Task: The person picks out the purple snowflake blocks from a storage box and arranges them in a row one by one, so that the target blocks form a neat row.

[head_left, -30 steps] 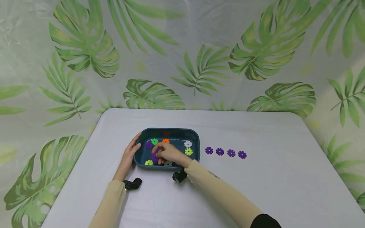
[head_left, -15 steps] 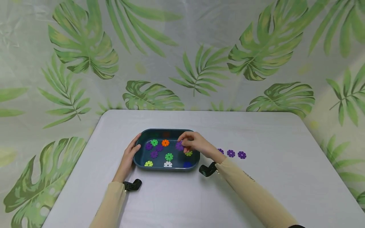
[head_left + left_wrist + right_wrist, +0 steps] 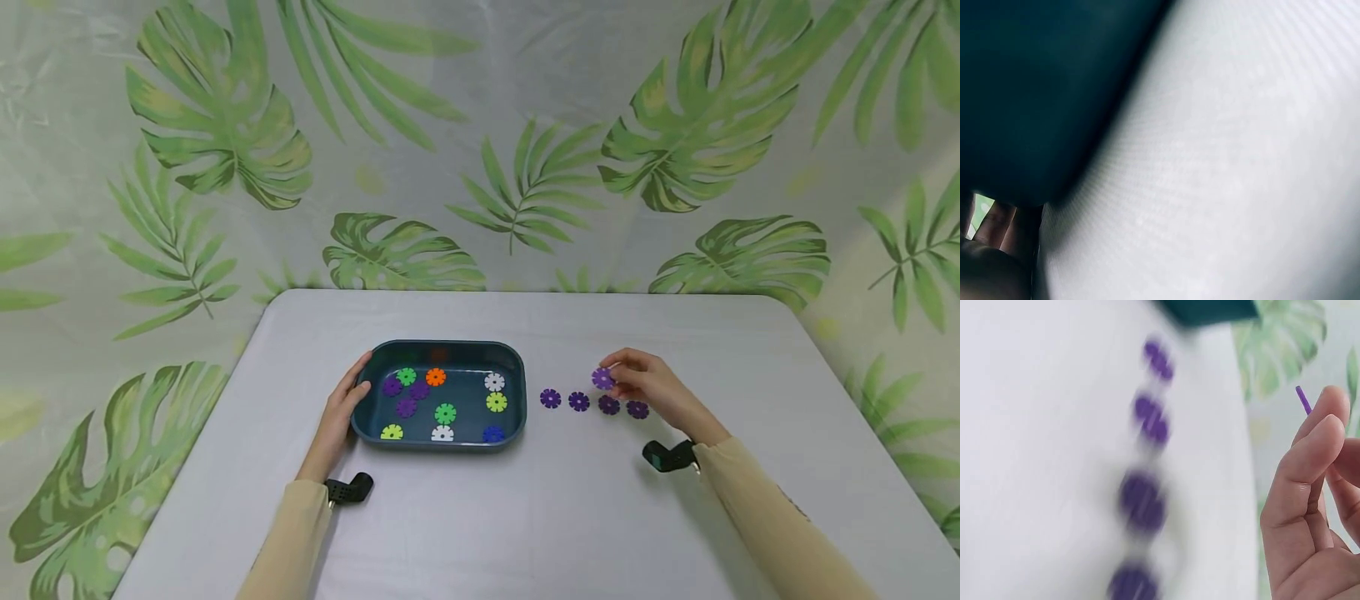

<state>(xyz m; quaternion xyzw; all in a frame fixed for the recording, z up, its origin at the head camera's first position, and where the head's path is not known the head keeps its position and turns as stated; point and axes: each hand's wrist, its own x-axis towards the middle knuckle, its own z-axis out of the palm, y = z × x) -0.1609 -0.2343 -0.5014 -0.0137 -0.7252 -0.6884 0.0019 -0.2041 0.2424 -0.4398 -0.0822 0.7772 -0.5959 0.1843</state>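
Note:
A purple notched plastic disc (image 3: 603,378) is pinched between the thumb and fingers of my right hand (image 3: 651,386). In the right wrist view only a thin edge of this disc (image 3: 1303,399) shows past the fingertips. Below it on the white table lies a row of several purple discs (image 3: 578,402), partly beneath the right hand. My left hand (image 3: 339,415) holds the left end of a dark teal tray (image 3: 450,447), thumb at the rim and fingers along the outer wall. The left wrist view shows mostly the tray's side (image 3: 1054,94), with part of the hand at lower left.
Inside the tray lie loose notched discs: an orange disc (image 3: 436,377), a blue disc (image 3: 493,434), a white disc (image 3: 494,382), and others in green, yellow and purple. The white-covered table (image 3: 480,525) ends in front of a leaf-patterned backdrop (image 3: 525,100).
My right hand has lifted a purple disc out of the tray and carried it right, over the row of discs. The left hand and tray have stayed in place.

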